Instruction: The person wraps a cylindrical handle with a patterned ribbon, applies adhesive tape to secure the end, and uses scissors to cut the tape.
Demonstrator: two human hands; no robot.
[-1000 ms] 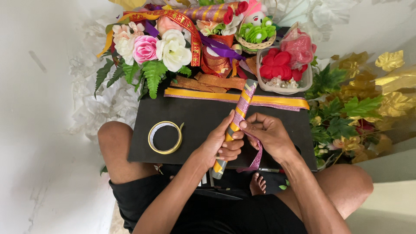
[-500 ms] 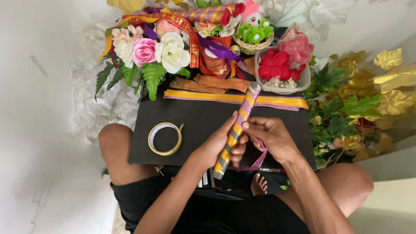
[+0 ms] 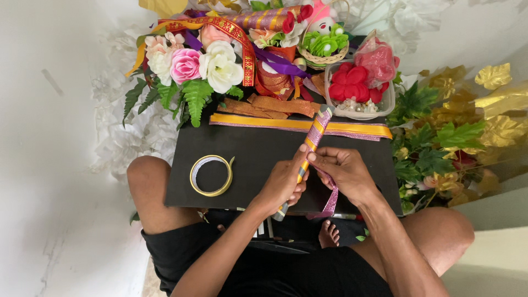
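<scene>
Clamped in left hand (image 3: 283, 184), slim stick banded in pink glitter and yellow ribbon (image 3: 313, 137) now tilted toward one o'clock over black board (image 3: 247, 154), right hand (image 3: 344, 173) pinching pink glitter ribbon (image 3: 331, 198), wrapping further along.

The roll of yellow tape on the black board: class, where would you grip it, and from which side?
Grip the yellow tape roll across its rim from above: it lies flat on the black board, ring open, clear space around it, left of both hands.
</scene>
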